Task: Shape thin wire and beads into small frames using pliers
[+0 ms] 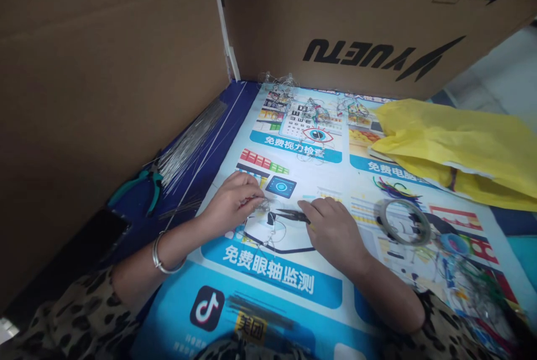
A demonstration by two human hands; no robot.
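Note:
My left hand (235, 200) is closed in a pinch on a piece of thin bent wire (273, 230), whose loops and small beads hang over the printed sheet. A silver bangle (156, 256) circles that wrist. In my right hand (335, 231) is a pair of needle-nose pliers (293, 214), its dark jaws pointing left toward the wire. The handles are hidden inside the fist. The jaw tips are close to the wire; I cannot tell whether they touch it.
Teal-handled pliers (138, 188) and a bundle of straight wires (188, 145) lie at left. Several wire pieces (281, 87) rest at the back. A tape roll (403, 222), coloured strands (396, 188) and a yellow bag (457, 147) are at right. Cardboard walls (268, 19) stand behind.

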